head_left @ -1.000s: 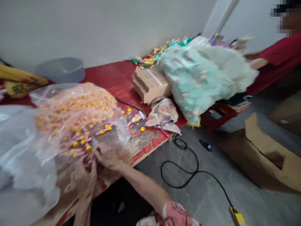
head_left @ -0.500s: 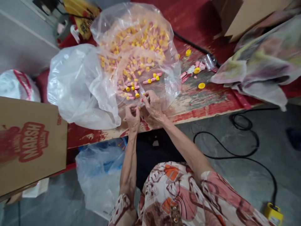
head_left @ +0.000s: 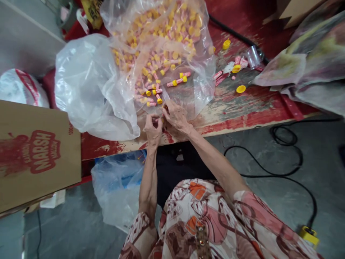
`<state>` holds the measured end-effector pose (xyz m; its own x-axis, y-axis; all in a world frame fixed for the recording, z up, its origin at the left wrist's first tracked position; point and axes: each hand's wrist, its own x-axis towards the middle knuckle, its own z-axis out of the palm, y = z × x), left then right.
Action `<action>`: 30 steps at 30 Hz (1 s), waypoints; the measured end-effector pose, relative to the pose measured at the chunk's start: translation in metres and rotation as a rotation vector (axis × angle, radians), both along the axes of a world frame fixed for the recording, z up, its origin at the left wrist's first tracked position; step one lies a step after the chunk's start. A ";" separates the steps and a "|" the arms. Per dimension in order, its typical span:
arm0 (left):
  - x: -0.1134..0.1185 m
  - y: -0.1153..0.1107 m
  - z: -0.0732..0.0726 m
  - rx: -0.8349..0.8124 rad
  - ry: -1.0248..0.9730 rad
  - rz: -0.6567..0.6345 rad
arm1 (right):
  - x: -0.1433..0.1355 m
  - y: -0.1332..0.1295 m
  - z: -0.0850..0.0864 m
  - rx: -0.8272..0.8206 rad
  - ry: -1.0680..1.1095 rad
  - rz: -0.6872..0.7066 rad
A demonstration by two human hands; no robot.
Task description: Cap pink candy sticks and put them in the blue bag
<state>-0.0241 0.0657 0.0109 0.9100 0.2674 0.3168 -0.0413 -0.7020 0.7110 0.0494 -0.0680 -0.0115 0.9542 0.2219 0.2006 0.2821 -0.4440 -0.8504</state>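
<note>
Both of my hands work close together at the front edge of the table, by the mouth of a clear plastic bag (head_left: 203, 84). The bag holds a heap of small pink-filled tubes with yellow caps (head_left: 159, 61), several of them loose near its mouth. My left hand (head_left: 153, 132) is closed around one such small capped tube (head_left: 155, 121), mostly covered by the fingers. Just to its right, my right hand (head_left: 176, 114) is closed in a pinch near the bag's edge. Whatever lies between its fingertips is too small and hidden to name.
A white plastic bag (head_left: 83, 86) bulges at left, beside a printed carton (head_left: 40, 154). Loose yellow caps (head_left: 240, 89), a clear cup (head_left: 253, 57) and a cloth (head_left: 309, 68) lie at right. Below are another plastic bag (head_left: 118, 194) and a black cable (head_left: 269, 176) on the floor.
The camera view has shifted, so the table things sit higher and the right-hand ones farther right. My left hand has turned slightly, with its fingers around the tube; my right hand stays beside it.
</note>
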 end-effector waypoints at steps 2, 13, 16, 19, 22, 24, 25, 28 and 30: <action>-0.004 0.000 0.003 0.126 -0.048 -0.016 | -0.001 0.000 -0.001 -0.001 -0.007 0.021; -0.007 0.002 -0.015 -0.059 0.046 0.063 | -0.007 -0.008 -0.012 0.060 -0.079 0.017; -0.012 -0.004 -0.017 -0.065 0.024 0.096 | -0.008 -0.012 -0.009 0.053 -0.072 -0.025; -0.018 -0.009 -0.021 0.010 -0.041 0.057 | -0.008 -0.016 -0.010 0.029 -0.076 -0.002; -0.027 -0.006 -0.020 0.103 -0.095 -0.010 | -0.007 -0.016 -0.010 0.011 -0.073 -0.022; -0.042 0.001 -0.018 0.130 -0.130 0.003 | -0.007 -0.016 -0.010 0.023 -0.079 -0.082; -0.052 0.005 -0.017 0.116 -0.152 0.035 | -0.007 -0.015 -0.009 0.031 -0.087 -0.113; -0.088 0.023 -0.019 0.021 -0.199 0.219 | -0.008 -0.016 -0.006 0.025 -0.123 -0.158; -0.114 0.038 -0.022 -0.039 -0.200 0.381 | -0.009 -0.017 -0.005 -0.002 -0.125 -0.105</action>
